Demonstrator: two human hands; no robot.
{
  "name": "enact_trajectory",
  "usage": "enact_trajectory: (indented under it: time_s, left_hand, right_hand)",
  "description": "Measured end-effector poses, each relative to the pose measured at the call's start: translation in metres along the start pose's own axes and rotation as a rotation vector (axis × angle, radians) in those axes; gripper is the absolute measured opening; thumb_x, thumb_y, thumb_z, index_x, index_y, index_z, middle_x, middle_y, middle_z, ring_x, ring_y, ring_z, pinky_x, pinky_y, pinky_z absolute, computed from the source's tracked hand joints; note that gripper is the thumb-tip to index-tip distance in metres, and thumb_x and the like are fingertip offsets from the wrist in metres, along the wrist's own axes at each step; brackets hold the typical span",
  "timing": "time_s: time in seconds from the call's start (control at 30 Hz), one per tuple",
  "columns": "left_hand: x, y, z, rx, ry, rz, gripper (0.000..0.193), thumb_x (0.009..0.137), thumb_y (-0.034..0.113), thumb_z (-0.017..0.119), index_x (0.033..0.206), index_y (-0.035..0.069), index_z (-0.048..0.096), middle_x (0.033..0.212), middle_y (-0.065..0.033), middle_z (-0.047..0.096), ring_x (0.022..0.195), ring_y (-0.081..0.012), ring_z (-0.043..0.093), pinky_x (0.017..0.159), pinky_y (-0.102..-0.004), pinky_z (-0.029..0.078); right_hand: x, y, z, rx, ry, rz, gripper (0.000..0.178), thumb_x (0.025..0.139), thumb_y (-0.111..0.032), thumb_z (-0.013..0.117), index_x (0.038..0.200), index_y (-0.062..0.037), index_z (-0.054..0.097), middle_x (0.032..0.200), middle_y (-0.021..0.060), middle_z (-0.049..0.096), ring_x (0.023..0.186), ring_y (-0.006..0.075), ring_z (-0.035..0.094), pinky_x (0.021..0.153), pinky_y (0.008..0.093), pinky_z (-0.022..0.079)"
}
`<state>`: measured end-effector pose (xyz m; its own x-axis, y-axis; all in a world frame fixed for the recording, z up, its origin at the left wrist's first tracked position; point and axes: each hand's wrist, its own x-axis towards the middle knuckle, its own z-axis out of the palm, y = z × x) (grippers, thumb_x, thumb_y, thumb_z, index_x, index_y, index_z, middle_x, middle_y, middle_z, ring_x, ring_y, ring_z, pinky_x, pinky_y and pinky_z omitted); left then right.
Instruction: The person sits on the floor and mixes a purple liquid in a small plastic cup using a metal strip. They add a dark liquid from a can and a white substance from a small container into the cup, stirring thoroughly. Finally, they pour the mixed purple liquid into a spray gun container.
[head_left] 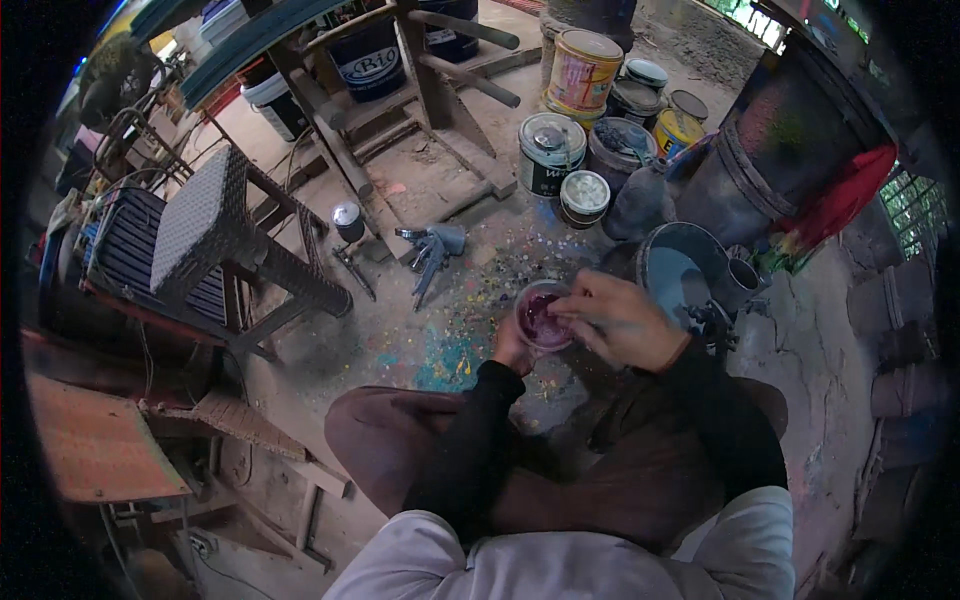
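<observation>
A small clear cup (522,302) with dark purple-red liquid (540,318) in it is held above the floor in front of me. My left hand (511,348) is wrapped round the cup's near left side. From the right, my right hand (630,322) reaches over the cup's rim, its fingers bent together at the liquid. Whatever those fingers pinch, if anything, is too small or hidden to make out. Left of the cup, a spray gun (434,256) lies on the paint-spattered floor. Close to my right hand stands a bucket (728,245) of blue-grey liquid.
Paint cans, among them a white-lidded one (551,140) and a yellow one (583,75), cluster ahead. A large dark drum (770,150) with a red cloth (850,190) stands right. Left are a woven stool (205,215), a wooden stand (435,100) and an orange panel (105,440).
</observation>
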<state>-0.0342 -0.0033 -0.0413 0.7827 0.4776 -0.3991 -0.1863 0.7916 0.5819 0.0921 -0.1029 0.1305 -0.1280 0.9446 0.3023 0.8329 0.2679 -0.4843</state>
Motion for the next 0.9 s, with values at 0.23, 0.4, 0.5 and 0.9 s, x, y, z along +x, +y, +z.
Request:
enact_trajectory:
  time_s: [0.23, 0.4, 0.5, 0.9]
  left_hand:
    - [0.008, -0.015, -0.019, -0.087, -0.020, 0.005, 0.045, 0.093, 0.040, 0.034, 0.118, 0.007, 0.048, 0.114, -0.0080, 0.055, 0.101, -0.0223, 0.056, 0.086, -0.0381, 0.049]
    - [-0.003, -0.003, -0.006, -0.149, -0.051, -0.023, 0.044, 0.093, 0.039, 0.034, 0.117, 0.006, 0.048, 0.114, -0.0084, 0.055, 0.101, -0.0224, 0.057, 0.087, -0.0394, 0.048]
    - [-0.005, 0.000, -0.006, -0.159, -0.063, -0.015, 0.043, 0.093, 0.038, 0.035, 0.117, 0.005, 0.049, 0.113, -0.0088, 0.056, 0.100, -0.0226, 0.057, 0.086, -0.0396, 0.048]
    - [0.004, -0.019, -0.030, -0.125, 0.007, 0.032, 0.044, 0.093, 0.036, 0.028, 0.115, 0.006, 0.051, 0.109, -0.0086, 0.057, 0.093, -0.0216, 0.059, 0.076, -0.0375, 0.052]
  right_hand:
    - [-0.001, 0.010, -0.019, 0.112, -0.125, 0.337, 0.016, 0.079, -0.009, 0.059, 0.092, -0.0007, 0.060, 0.083, 0.0107, 0.059, 0.072, 0.0164, 0.059, 0.059, 0.0267, 0.046]
    - [-0.006, 0.003, -0.002, 0.244, -0.012, 0.268, 0.018, 0.077, -0.013, 0.062, 0.091, -0.0014, 0.061, 0.079, 0.0124, 0.059, 0.058, 0.0229, 0.057, 0.053, 0.0327, 0.044]
    - [-0.002, 0.003, -0.003, 0.240, -0.043, 0.315, 0.020, 0.075, -0.012, 0.064, 0.092, -0.0022, 0.062, 0.076, 0.0126, 0.060, 0.059, 0.0269, 0.058, 0.055, 0.0360, 0.045]
    - [-0.007, 0.003, 0.014, 0.266, 0.050, 0.276, 0.014, 0.078, -0.010, 0.059, 0.091, -0.0040, 0.063, 0.085, 0.0126, 0.061, 0.075, 0.0264, 0.059, 0.066, 0.0342, 0.046]
